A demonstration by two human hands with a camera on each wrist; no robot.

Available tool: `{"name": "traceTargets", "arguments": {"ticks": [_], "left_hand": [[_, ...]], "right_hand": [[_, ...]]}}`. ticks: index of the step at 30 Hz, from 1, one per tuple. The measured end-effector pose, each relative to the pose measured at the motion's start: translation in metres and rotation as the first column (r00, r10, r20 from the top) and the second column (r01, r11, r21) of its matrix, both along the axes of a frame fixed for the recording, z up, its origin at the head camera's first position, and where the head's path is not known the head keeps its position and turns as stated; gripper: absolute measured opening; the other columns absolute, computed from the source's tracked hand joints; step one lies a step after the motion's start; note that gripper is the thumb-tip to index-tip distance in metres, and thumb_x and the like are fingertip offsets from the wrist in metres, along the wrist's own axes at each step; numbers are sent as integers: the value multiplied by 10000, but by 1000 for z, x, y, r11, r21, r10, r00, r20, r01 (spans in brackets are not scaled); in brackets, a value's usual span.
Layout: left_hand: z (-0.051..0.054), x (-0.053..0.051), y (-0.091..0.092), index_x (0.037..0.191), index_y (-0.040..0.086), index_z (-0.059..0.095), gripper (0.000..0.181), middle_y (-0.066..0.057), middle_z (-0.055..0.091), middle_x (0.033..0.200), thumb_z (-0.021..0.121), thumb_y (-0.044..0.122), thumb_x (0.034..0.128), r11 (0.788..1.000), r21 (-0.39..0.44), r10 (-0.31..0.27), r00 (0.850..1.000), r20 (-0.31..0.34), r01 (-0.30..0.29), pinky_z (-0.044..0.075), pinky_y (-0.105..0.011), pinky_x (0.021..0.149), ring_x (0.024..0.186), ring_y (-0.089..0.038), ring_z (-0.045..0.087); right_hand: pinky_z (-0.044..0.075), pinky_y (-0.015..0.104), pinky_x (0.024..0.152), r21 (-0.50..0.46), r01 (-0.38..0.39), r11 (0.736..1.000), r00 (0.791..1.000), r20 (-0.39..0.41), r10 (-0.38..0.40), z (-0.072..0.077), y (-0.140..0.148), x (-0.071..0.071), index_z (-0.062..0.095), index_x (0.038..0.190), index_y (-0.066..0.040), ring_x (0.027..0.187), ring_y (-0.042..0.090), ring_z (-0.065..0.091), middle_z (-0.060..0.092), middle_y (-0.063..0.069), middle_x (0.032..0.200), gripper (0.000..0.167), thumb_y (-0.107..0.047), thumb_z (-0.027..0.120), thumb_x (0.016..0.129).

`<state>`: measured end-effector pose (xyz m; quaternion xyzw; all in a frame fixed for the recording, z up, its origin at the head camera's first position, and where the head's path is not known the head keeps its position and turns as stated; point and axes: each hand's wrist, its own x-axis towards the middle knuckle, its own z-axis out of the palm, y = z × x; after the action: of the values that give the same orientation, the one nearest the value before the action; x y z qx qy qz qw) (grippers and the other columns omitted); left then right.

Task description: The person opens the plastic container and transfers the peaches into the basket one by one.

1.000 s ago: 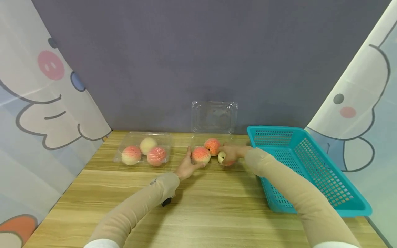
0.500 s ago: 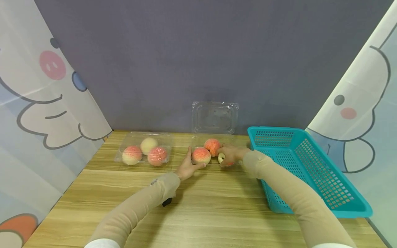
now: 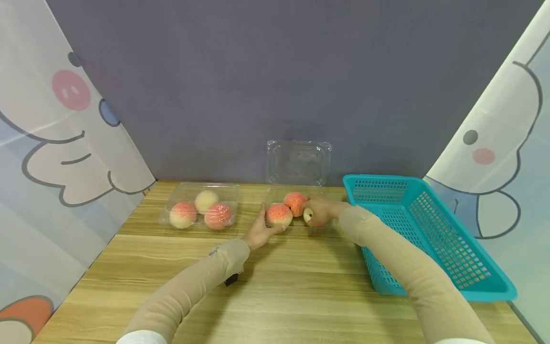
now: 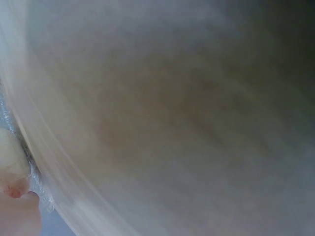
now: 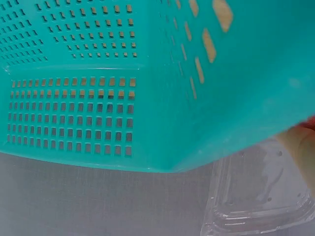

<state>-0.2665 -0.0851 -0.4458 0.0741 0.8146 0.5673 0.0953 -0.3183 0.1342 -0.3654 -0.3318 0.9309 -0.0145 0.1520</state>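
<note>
A clear plastic clamshell box (image 3: 296, 229) stands with its lid (image 3: 299, 165) raised at the back and peaches inside. My left hand (image 3: 258, 232) lies against the box's front left corner, fingers straight along the side and thumb along the front. Beside it is a pink and cream peach (image 3: 279, 215); a redder peach (image 3: 294, 204) sits behind. My right hand (image 3: 321, 210) grips a third peach (image 3: 308, 216), cream with a dark spot, at the box's right side; its fingertips are partly hidden. The left wrist view is mostly blocked, showing a thumb (image 4: 19, 216) by a peach (image 4: 12, 162).
Another clear box (image 3: 172, 193), closed, holds three peaches at the left. At the right stands a turquoise plastic basket (image 3: 477, 248), under my right forearm. A grey wall (image 3: 275, 71) backs the wooden table (image 3: 275, 296).
My right hand and the peach in it have shifted very slightly at the box's right side. The left hand stays in place.
</note>
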Motion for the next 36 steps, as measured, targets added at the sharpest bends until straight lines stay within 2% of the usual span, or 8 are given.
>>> {"name": "traceTargets", "arguments": {"ticks": [5, 11, 14, 17, 20, 23, 29, 36], "left_hand": [[0, 0, 0, 1456, 91, -145, 1104, -182, 70, 1529, 689, 391, 798, 1000, -12, 6, 1000, -2, -6, 332, -463, 1059, 1328, -334, 320], [1, 2, 2, 1457, 75, -134, 1105, -183, 49, 1530, 688, 402, 795, 1000, -29, 8, 1000, -16, -9, 262, -472, 1097, 1367, -333, 232], [1, 2, 2, 1457, 77, -136, 1107, -183, 59, 1529, 692, 394, 794, 1000, -21, 9, 1000, -8, -9, 248, -477, 1102, 1370, -332, 225], [0, 1, 2, 1458, 82, -132, 1105, -179, 54, 1531, 696, 385, 793, 1000, -13, 14, 1000, -5, -14, 240, -482, 1104, 1376, -330, 206], [-1, -1, 2, 1460, 82, -128, 1104, -182, 51, 1530, 701, 376, 791, 1000, -14, 18, 1000, -10, -18, 227, -482, 1109, 1382, -327, 189], [-1, -1, 2, 1461, 88, -127, 1104, -183, 62, 1529, 703, 369, 790, 1000, -22, 20, 1000, -9, -21, 232, -476, 1108, 1378, -323, 204], [0, -1, 2, 1461, 89, -129, 1099, -195, 83, 1523, 703, 354, 794, 999, -33, 20, 1000, -14, -20, 243, -481, 1103, 1370, -329, 226], [1, 0, 1, 1461, 90, -129, 1102, -196, 95, 1522, 703, 362, 791, 999, -51, 15, 1000, -17, -16, 214, -478, 1114, 1380, -320, 200]], "right_hand": [[398, 531, 907, -23, 34, 999, 999, 25, -33, 7, 2, 4, 596, 1139, -182, 1148, 367, 454, 475, 167, 1263, 378, -221, 681, 773], [325, 639, 970, -60, 92, 994, 994, 68, -87, 15, 7, 9, 553, 1216, -150, 1305, 499, 243, 264, 287, 1440, 453, -208, 679, 785], [379, 599, 941, -74, 87, 993, 995, 54, -83, 20, 11, 12, 542, 1238, -152, 1266, 457, 330, 337, 239, 1404, 472, -221, 680, 791], [459, 481, 816, -100, 70, 992, 997, 16, -69, 25, 15, 14, 563, 1209, -164, 1133, 374, 439, 440, 161, 1278, 448, -220, 688, 782], [442, 391, 751, -123, 66, 990, 997, -18, -69, 30, 18, 14, 584, 1187, -170, 1056, 314, 445, 472, 110, 1197, 434, -207, 695, 769], [439, 399, 758, -137, 61, 989, 997, -44, -68, 35, 21, 16, 591, 1189, -162, 1061, 322, 440, 481, 116, 1199, 447, -206, 695, 756], [425, 511, 846, -158, 54, 986, 994, -87, -69, 43, 24, 21, 590, 1189, -142, 1124, 373, 428, 453, 163, 1281, 471, -237, 703, 742], [411, 473, 844, -200, 65, 978, 988, -127, -92, 51, 31, 26, 579, 1197, -148, 1123, 361, 425, 448, 148, 1281, 472, -258, 719, 760]]}}
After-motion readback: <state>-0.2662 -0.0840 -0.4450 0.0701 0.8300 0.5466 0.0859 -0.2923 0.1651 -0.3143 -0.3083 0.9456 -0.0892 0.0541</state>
